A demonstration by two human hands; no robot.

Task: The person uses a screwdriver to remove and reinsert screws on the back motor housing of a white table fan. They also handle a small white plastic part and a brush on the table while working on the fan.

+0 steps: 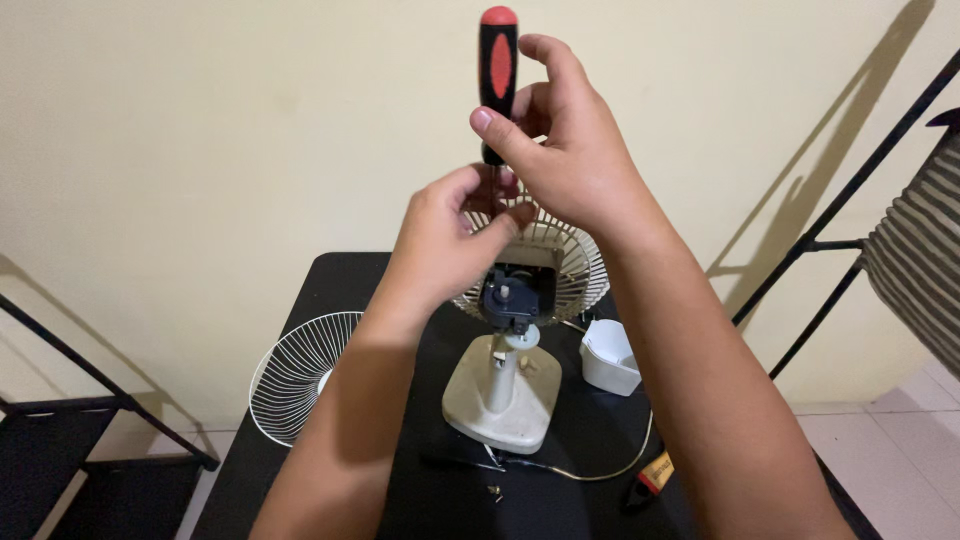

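Observation:
My right hand [565,150] grips the black and red handle of a screwdriver [497,70], held upright with its tip pointing down behind the fan. My left hand [450,235] pinches around the screwdriver's shaft at the top of the fan's rear guard [580,265]. The small desk fan stands on its cream base [503,395] on a black table [330,285]. Its dark motor housing [512,297] faces me, with the blade and front guard off. The screwdriver's tip is hidden by my fingers.
A white wire front guard [295,370] lies at the table's left edge. A white plastic part [608,357] sits right of the base. A cord [610,465] curves along the table front near small screws [493,490] and a red-handled tool [650,478]. Black metal frames stand on both sides.

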